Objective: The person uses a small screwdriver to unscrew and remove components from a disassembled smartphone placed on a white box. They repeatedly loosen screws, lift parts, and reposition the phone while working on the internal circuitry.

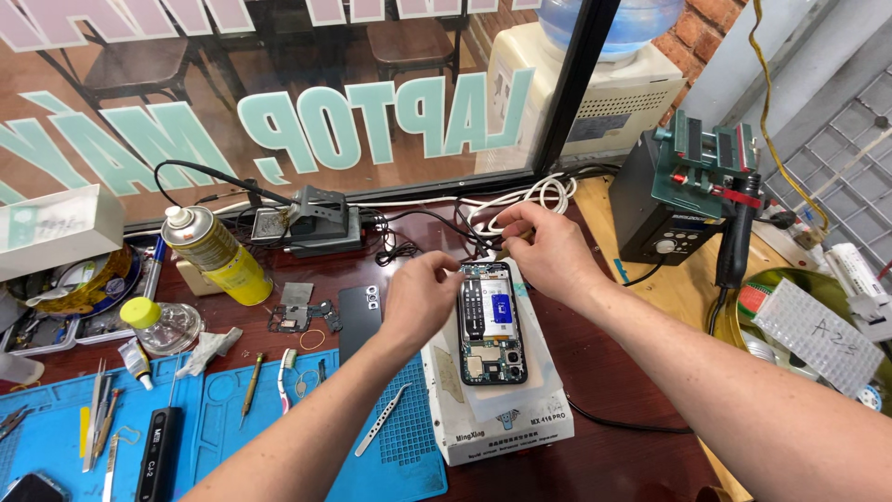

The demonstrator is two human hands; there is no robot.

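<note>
Nearest the camera, a blue silicone work mat [232, 418] covered the front left of the dark red table [623, 455], with a pair of slim metal tweezers [382, 420] lying on its right part and a black pen-shaped tool [158, 455] near its front edge. Just right of the mat stood a white box-shaped heating platform [506, 423], and on its pale top lay the opened black smartphone [492, 323], back cover off, its battery and green circuit boards facing up. The left hand [420, 299] was curled against the phone's left edge near the top, fingers bent and pressing on the frame. The right hand [548, 249] hovered over the phone's top right corner with thumb and fingertips pinched together; what they pinched was too small to tell, though a black cable [437, 218] ran close by. Left of the phone a dark grey back cover [359, 318] lay flat on the table, and beyond it small loose phone parts [302, 316]. Farther left stood a yellow spray can [218, 256], tilted, and a clear round bottle with a yellow cap [163, 323]. At the back a black soldering iron stand [316, 218] sat before the window, and to the right a black hot-air station [664, 209] carried a green clamp [706, 167].
</note>
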